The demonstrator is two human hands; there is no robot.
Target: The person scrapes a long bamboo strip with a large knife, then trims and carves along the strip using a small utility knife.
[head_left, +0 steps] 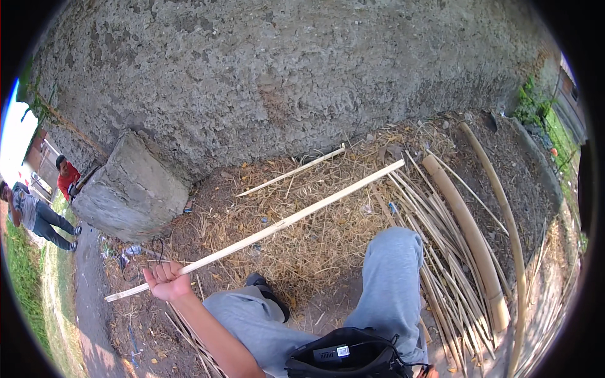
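Note:
My left hand (167, 281) is closed round a long pale bamboo strip (296, 217), near its lower left end. The strip slants up to the right, across the ground in front of my knees, and its far end reaches above the bundle of cut strips. My right hand does not show; a small orange-brown patch at the lower edge, beside the black bag (353, 359) at my lap, is too small to make out. Past the held strip, another bamboo strip (293, 170) lies on the ground near the wall.
Thin bamboo strips (441, 264) lie in a bundle right of my knee, beside a thick split bamboo piece (469, 233) and a curved pole (501, 195). Shavings (302, 252) cover the ground. A rough wall (328, 69) and a stone block (135, 189) stand ahead; two people are far left.

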